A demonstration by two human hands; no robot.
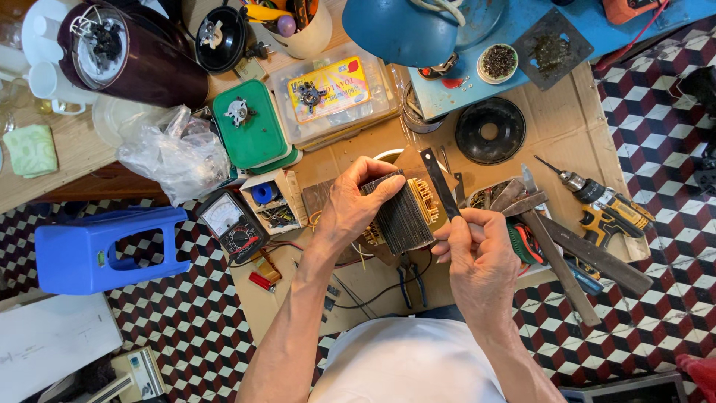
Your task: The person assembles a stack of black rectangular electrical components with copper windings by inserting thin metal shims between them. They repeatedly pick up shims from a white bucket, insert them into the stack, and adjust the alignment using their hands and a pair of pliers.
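Left hand (350,209) clamps transformer core (403,216). Right hand (473,250), just beside it, pinches one metal strip (441,183) angled above the stack. Most plates appear seated; strip not yet in.

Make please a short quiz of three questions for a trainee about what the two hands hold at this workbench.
1. True or false: the left hand grips the dark laminated block.
2. What does the right hand pinch: A) flat dark strip, B) the cordless drill, C) the blue stool?
3. Which side of the block is the analogue meter on in the picture?

Key: 1 true. 2 A. 3 left.
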